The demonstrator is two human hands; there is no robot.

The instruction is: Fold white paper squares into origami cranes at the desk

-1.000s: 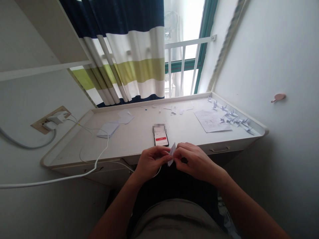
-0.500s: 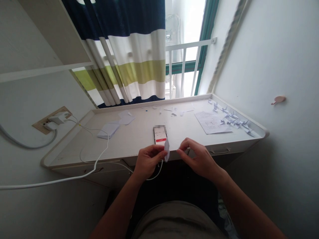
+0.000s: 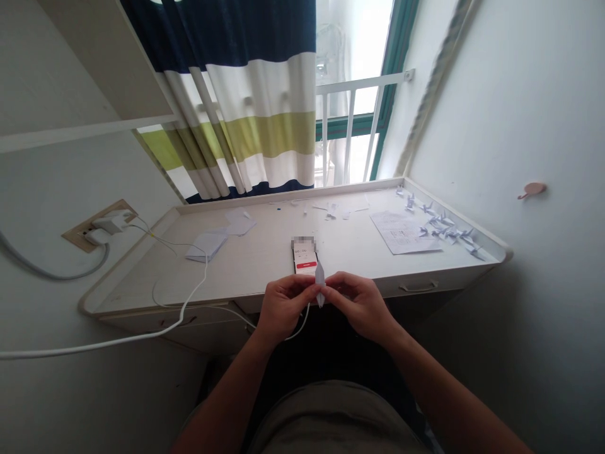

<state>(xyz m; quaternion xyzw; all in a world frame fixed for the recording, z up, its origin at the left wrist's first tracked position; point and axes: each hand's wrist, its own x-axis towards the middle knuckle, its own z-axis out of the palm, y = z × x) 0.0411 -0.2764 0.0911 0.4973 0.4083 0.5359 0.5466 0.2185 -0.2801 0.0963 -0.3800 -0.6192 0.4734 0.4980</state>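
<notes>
A small piece of folded white paper (image 3: pixel 320 277) stands upright between my hands, just in front of the desk's near edge. My left hand (image 3: pixel 287 306) pinches it from the left between thumb and fingers. From the other side my right hand (image 3: pixel 359 304) grips it too, thumb and fingertips pressed on the paper. Both thumbs meet near its lower half. Directly behind it, a phone (image 3: pixel 305 255) with a lit screen and a red bar lies on the desk, its lower end partly covered by the hands and paper.
Several folded paper cranes (image 3: pixel 444 224) line the right side of the white desk (image 3: pixel 255 258), beside a printed sheet (image 3: pixel 401 233). Folded paper sheets (image 3: pixel 207 244) lie on the left, paper scraps (image 3: pixel 331 211) at the back. A white cable (image 3: pixel 191 296) crosses the left front edge.
My right hand has moved left from beside the folded paper and now grips it. The paper has turned slightly so it shows narrower; my left hand keeps its hold.
</notes>
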